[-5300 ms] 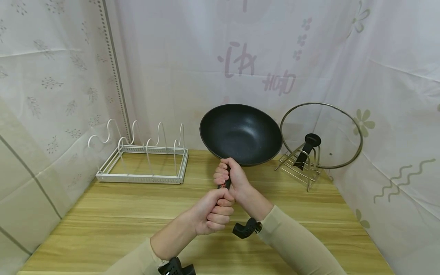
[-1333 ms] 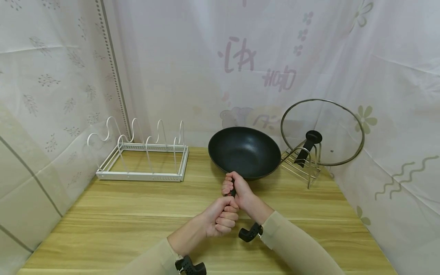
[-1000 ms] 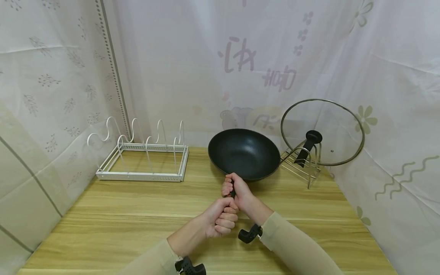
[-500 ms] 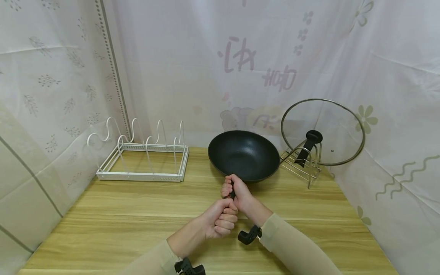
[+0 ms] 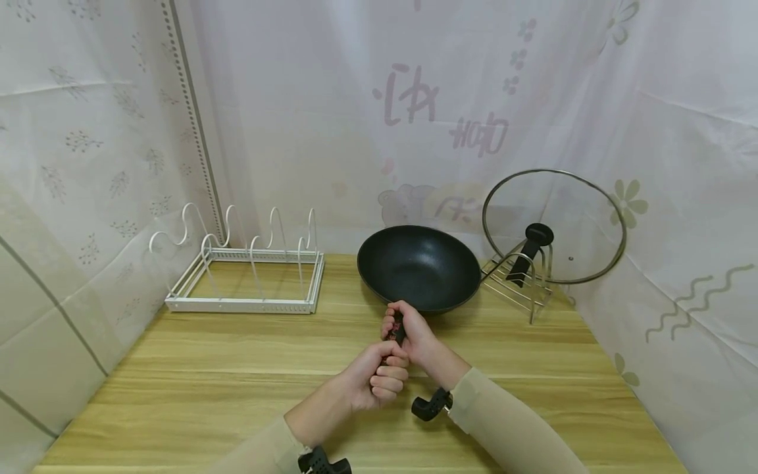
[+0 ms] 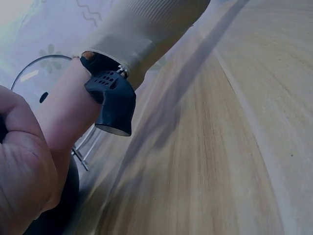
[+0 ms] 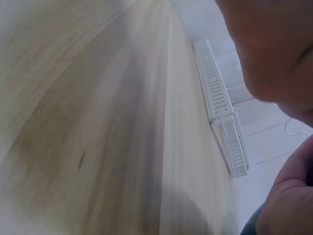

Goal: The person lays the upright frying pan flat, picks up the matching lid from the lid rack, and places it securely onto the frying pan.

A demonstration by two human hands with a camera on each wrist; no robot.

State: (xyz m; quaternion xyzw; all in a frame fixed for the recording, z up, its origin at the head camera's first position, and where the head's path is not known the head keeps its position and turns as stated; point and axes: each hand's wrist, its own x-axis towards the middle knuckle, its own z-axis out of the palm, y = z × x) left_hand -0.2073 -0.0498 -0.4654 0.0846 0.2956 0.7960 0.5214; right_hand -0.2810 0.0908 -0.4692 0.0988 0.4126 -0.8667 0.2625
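Note:
A black wok (image 5: 420, 266) is low over the back middle of the wooden table, its inside facing me. Both hands hold its dark handle (image 5: 395, 329), which points toward me. My right hand (image 5: 411, 328) grips the part close to the bowl. Just behind it, my left hand (image 5: 378, 375) has its fingers curled round the handle's end. In the left wrist view, the left hand (image 6: 22, 166) fills the lower left edge, and the wok's dark side shows beneath it. The right hand (image 7: 291, 200) shows at the right edge of the right wrist view.
Left of the wok stands a white rack (image 5: 243, 306) with several upright wire loops. To its right, a glass lid (image 5: 568, 230) with a black knob leans in a small wire stand (image 5: 530, 296). Patterned curtains (image 5: 331, 118) line the table's back and sides.
From about five seconds ago, the wok has come down and toward me in both hands. In the last half second it hardly moves; the fingers loosen slightly, showing more of the handle.

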